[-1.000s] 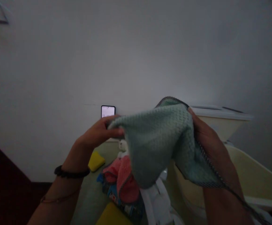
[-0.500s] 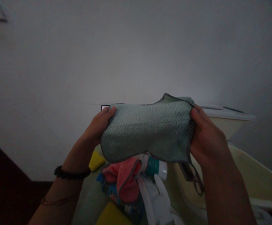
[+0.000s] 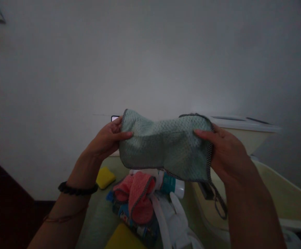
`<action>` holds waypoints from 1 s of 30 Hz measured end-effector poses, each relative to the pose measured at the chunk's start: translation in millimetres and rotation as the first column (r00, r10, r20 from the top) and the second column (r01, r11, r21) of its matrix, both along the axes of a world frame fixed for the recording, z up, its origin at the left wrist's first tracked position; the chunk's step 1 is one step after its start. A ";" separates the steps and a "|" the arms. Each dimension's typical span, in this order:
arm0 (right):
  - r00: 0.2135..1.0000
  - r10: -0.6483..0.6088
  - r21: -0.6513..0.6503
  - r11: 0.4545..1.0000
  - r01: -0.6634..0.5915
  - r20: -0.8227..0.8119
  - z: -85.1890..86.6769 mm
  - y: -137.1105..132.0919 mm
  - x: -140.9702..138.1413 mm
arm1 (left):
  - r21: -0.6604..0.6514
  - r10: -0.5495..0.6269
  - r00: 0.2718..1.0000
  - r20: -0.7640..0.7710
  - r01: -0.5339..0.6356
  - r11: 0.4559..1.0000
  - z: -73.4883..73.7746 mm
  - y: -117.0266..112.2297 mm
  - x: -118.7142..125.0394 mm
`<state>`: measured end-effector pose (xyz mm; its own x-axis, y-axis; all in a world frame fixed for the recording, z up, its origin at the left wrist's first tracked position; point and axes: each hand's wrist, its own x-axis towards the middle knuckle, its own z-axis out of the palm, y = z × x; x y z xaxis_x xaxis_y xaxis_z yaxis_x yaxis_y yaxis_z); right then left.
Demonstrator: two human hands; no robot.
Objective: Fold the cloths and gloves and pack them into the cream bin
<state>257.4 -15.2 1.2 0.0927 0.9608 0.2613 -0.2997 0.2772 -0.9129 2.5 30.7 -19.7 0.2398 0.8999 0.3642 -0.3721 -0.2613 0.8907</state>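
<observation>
A pale green cleaning cloth with a dark checked edge is stretched between my hands, in the air above the table. My left hand pinches its left end, thumb on the near face. At the right end my right hand grips it the same way, and a hanging loop dangles from the lower right corner. Below the cloth lie a pink cloth, a white tube or bottle with a teal label, and white gloves.
Two yellow sponges lie on the greenish tabletop. Beneath the pink cloth is a blue bottle or pack. To the right stands a cream bin with a white lidded container behind. A wall rises ahead.
Both thumbs have shifted further in over the cloth's near face. Its top left corner now stands up, the middle sags into a fold, and the lower left edge has risen.
</observation>
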 end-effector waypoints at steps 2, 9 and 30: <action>0.999 0.027 0.034 0.999 -0.027 0.018 0.2 -1.2 0.1 | 0.010 0.021 1.000 -0.007 -0.021 1.000 -2.2 2.8 -1.6; 0.994 -0.055 0.124 0.991 0.042 0.099 0.6 -1.4 7.4 | 0.044 -0.083 0.991 -0.107 0.088 0.995 -6.4 4.2 -5.4; 0.914 -0.400 0.444 0.832 0.333 0.065 -8.0 6.6 21.5 | 0.297 0.632 0.774 -0.035 -0.596 0.746 -6.2 11.9 3.8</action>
<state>279.0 -8.6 -6.7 0.3438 0.6622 0.6658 0.0299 0.7010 -0.7126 6.4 42.6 -25.9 -0.2725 0.7470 0.6064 0.0576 -0.6165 0.7853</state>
